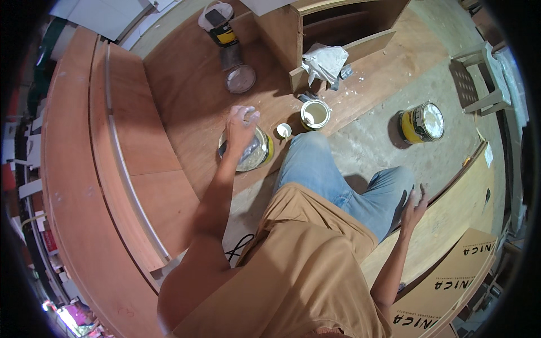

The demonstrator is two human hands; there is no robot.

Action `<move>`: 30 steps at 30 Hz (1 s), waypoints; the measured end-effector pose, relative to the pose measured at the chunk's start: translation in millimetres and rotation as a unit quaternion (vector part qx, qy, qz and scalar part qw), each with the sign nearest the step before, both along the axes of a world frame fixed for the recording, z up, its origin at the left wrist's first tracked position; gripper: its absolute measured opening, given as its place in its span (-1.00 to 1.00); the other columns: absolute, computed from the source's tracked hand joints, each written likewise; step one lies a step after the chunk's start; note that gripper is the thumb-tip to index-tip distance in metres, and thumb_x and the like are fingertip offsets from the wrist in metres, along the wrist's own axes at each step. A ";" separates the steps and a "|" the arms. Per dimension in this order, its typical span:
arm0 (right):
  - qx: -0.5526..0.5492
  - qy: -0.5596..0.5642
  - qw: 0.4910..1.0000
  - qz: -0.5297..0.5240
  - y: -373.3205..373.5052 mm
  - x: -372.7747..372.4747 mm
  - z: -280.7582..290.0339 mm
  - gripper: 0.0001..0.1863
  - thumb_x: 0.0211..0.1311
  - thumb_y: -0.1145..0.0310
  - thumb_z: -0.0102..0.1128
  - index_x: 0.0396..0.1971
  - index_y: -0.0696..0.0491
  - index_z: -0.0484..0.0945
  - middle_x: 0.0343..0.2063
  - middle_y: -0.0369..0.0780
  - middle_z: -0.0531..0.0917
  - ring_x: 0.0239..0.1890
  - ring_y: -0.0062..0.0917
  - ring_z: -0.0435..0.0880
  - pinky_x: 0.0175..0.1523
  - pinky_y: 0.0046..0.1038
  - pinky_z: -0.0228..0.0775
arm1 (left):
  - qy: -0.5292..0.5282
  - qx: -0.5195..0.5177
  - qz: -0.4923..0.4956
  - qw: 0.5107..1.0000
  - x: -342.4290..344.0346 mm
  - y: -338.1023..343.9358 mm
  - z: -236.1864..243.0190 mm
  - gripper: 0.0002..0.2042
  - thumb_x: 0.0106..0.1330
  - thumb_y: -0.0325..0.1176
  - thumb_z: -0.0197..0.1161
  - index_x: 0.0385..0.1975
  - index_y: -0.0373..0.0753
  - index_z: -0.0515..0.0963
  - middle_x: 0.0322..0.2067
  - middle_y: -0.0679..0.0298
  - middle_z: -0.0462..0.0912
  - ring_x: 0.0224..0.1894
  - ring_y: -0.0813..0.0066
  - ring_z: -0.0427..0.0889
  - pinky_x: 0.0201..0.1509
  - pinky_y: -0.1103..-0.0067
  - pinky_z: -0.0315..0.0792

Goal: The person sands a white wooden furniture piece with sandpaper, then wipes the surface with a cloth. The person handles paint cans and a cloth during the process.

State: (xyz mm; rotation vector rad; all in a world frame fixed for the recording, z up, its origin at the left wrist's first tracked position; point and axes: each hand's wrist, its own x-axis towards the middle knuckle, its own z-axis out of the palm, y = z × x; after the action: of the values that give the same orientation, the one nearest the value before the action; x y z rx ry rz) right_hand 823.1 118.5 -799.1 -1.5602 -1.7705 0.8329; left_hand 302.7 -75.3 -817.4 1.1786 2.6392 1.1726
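My left hand (242, 125) is above a yellow-banded can (260, 151) on the plywood, its fingers loosely curled and apart with nothing visible between them. A dark flat piece (222, 149) shows at the can's left side, beside my wrist; its kind is unclear. My right hand (415, 209) is raised beside my right knee, fingers spread and holding nothing. Just right of the can stands a small white cup (283, 130). Past it, in front of my left knee, is an open tin (315, 115) with pale residue inside.
A wooden cabinet (298, 34) stands ahead, a white cloth (325, 63) draped on its edge. Another yellow-black can (422, 123) sits right, near a grey stool (484, 84). A white-topped bucket (218, 25) and round lid (240, 79) lie far left. Long boards (79, 169) line my left; cardboard (445, 287) lies right.
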 end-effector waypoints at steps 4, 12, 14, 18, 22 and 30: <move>-0.084 -0.049 0.995 0.034 -22.5 -14.6 0.1 -0.32 0.49 0.08 -0.17 0.40 0.23 0.04 0.42 0.04 0.10 0.48 -0.22 0.01 0.49 -0.32 -0.19 | -0.085 -0.021 -0.070 0.994 19.7 35.1 -2.6 -0.83 0.18 -0.34 0.33 -0.38 -0.33 0.62 -0.31 0.09 0.59 -0.21 0.10 0.60 -0.13 0.33 0.45; -0.071 -0.105 0.991 0.045 -18.7 -27.4 7.1 -0.32 0.46 0.12 -0.10 0.38 0.27 0.07 0.39 0.06 0.16 0.45 -0.19 0.11 0.48 -0.32 -0.11 | -0.222 0.042 -0.185 0.957 89.6 104.6 -11.4 -0.79 0.16 -0.31 0.35 -0.50 -0.35 0.59 -0.40 0.09 0.59 -0.33 0.18 0.59 -0.23 0.40 0.44; -0.050 -0.130 0.990 0.034 -18.8 -34.5 21.6 -0.43 0.39 0.24 0.03 0.28 0.26 0.25 0.25 0.07 0.34 0.32 -0.14 0.30 0.39 -0.27 0.08 | -0.252 0.015 -0.184 0.950 90.2 110.8 -8.2 -0.79 0.16 -0.31 0.36 -0.48 -0.35 0.59 -0.36 0.08 0.60 -0.32 0.19 0.60 -0.22 0.40 0.44; -0.007 -0.173 0.984 0.033 -16.8 -40.0 28.2 -0.53 0.33 0.32 0.09 0.16 0.25 0.37 0.09 0.05 0.46 0.16 -0.12 0.42 0.29 -0.23 0.18 | -0.133 0.014 -0.150 0.980 71.9 117.5 -30.0 -0.76 0.17 -0.26 0.37 -0.36 -0.33 0.59 -0.26 0.05 0.63 -0.28 0.17 0.61 -0.16 0.37 0.46; 0.051 -0.206 0.977 0.025 -20.0 -35.7 6.9 -0.54 0.37 0.28 0.04 0.16 0.22 0.38 0.10 0.02 0.45 0.19 -0.18 0.39 0.29 -0.24 0.17 | -0.153 -0.021 -0.076 0.985 29.1 77.8 -19.5 -0.69 0.15 -0.21 0.37 -0.19 -0.25 0.59 -0.12 0.01 0.62 -0.08 -0.01 0.59 0.00 0.26 0.44; 0.071 -0.199 0.977 0.013 -20.3 -37.5 -4.1 -0.54 0.37 0.27 0.00 0.16 0.23 0.38 0.11 0.03 0.45 0.22 -0.12 0.35 0.32 -0.23 0.12 | -0.033 -0.297 -0.038 0.954 -31.2 -53.4 6.3 -0.37 -0.12 -0.07 0.54 -0.04 -0.26 0.54 -0.02 0.10 0.54 0.11 0.07 0.47 0.14 0.26 0.36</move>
State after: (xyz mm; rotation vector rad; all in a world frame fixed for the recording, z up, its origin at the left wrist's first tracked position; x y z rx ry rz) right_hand 785.5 98.3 -803.2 -1.6945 -2.0814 0.4101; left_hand 271.5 -128.7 -811.1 1.0730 2.5743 0.3412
